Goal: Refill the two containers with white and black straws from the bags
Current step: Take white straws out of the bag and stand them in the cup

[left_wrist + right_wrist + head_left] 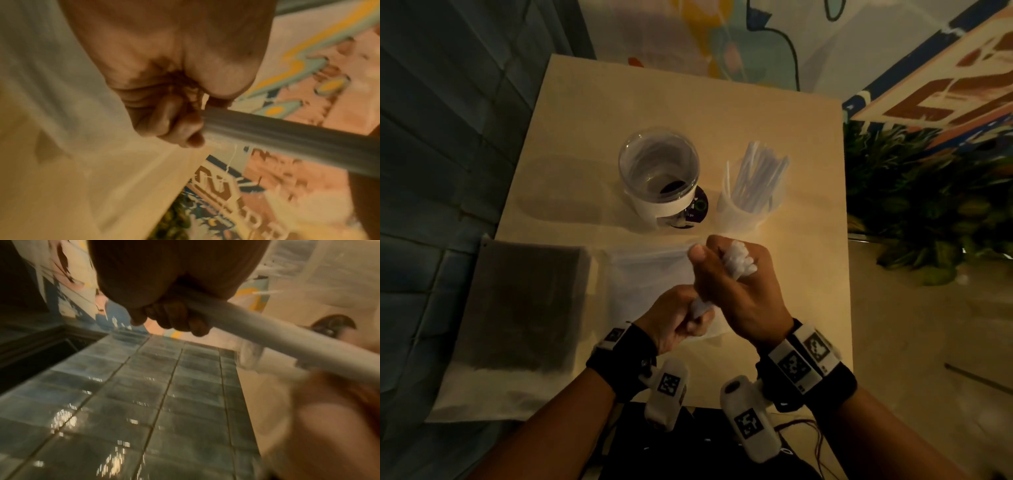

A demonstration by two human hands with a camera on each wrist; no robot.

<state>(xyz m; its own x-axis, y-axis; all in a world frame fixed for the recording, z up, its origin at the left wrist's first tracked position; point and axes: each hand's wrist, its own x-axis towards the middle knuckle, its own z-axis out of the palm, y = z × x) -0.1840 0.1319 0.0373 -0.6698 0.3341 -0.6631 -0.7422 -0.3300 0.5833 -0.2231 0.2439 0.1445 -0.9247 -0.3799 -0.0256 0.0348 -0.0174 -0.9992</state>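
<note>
We grip the bundle of white plastic straws [738, 262] with both fists, right hand [739, 291] above left hand [678, 323], probably squaring it for the frosted container [746, 209] just beyond.

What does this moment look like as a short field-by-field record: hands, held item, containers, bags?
left hand: grips the near end of the white straw bundle
right hand: grips the far end of the same bundle
white straw bundle: held above the table, not yet in a container
right container: translucent, already holds white straws
left container: clear with a white band; no straws visible inside
bag of black straws: flat at the table's left edge, untouched
clear bag: lies under the hands; contents cannot be told
</note>
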